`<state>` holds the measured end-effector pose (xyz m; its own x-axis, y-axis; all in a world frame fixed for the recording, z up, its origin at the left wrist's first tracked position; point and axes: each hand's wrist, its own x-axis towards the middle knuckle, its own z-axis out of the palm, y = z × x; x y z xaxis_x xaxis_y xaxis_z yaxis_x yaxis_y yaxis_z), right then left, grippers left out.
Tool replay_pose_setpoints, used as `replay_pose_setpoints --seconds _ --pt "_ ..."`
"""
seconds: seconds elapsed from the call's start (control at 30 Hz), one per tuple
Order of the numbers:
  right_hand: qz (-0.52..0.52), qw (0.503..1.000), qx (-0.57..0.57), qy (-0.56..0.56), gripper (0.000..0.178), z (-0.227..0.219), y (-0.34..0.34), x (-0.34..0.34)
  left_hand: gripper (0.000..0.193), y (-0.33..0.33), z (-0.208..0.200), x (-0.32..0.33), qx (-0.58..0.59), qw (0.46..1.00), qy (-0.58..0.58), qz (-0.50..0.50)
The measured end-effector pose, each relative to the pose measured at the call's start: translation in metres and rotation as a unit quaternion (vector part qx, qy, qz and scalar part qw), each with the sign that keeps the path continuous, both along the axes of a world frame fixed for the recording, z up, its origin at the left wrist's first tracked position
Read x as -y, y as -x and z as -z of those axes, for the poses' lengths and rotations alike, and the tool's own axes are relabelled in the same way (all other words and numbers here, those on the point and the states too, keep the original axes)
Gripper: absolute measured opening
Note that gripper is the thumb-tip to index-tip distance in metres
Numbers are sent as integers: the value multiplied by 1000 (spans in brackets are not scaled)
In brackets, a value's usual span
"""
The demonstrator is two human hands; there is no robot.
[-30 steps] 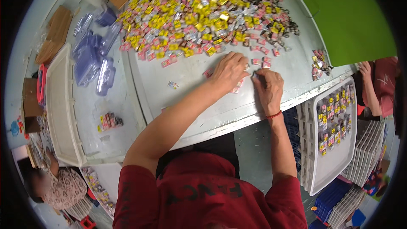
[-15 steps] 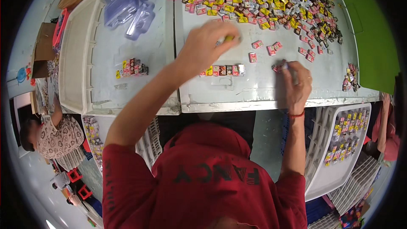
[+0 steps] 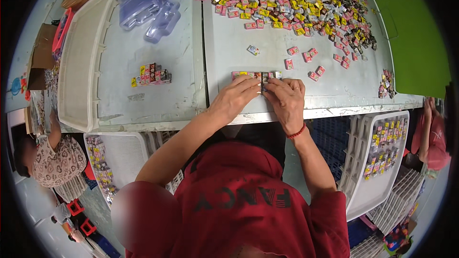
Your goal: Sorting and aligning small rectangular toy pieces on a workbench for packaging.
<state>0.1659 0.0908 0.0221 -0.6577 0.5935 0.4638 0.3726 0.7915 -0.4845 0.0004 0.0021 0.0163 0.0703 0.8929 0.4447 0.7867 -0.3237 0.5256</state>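
Note:
A short row of small box-shaped packs (image 3: pixel 244 73), in pink, yellow, brown, black and white, lies near the front edge of the table. My left hand (image 3: pixel 237 95) is closed over its near side, fingertips pressing the packs. Close beside it, my right hand (image 3: pixel 287 98) grips the row's right part, thumb and fingers bent in. The hands partly cover the row. Beyond it lies a single white pack (image 3: pixel 254 50). Several loose pink packs (image 3: pixel 307 57) are scattered to the right, and a stacked block of packs (image 3: pixel 152 75) stands to the left.
A large heap of packs (image 3: pixel 291 0) covers the far table. Clear plastic trays (image 3: pixel 143 2) lie far left, beside a white crate (image 3: pixel 86 57). A small pile (image 3: pixel 387 84) sits at the right edge. White trays of packs (image 3: pixel 377 181) stand below; co-workers are at both sides.
My left hand has come back from near the heap, and my right hand has moved left; both now meet at the row. A white pack and two pink packs now lie free on the table.

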Motion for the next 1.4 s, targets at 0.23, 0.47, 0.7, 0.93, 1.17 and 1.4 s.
replay_pose_setpoints --seconds 0.23,0.47,0.7,0.93,1.17,1.4 --pt "30 998 15 -61 22 2 -1 11 25 -5 12 5 3 999 -38 -28" --pt "32 990 94 -96 26 -1 -6 31 39 -9 6 15 -75 997 -8 -27" --pt "11 987 124 -99 27 -9 -4 26 64 -14 -2 24 -126 987 97 -19" --pt "-6 998 36 -52 33 -10 -7 20 59 -9 -10 19 -100 993 51 -25" --pt "33 996 15 -79 25 -3 -7 1 51 -12 -3 -10 -119 992 31 -19" --pt "68 997 -23 -20 23 -1 -13 -8 24 -13 5 -28 -12 997 -15 -73"
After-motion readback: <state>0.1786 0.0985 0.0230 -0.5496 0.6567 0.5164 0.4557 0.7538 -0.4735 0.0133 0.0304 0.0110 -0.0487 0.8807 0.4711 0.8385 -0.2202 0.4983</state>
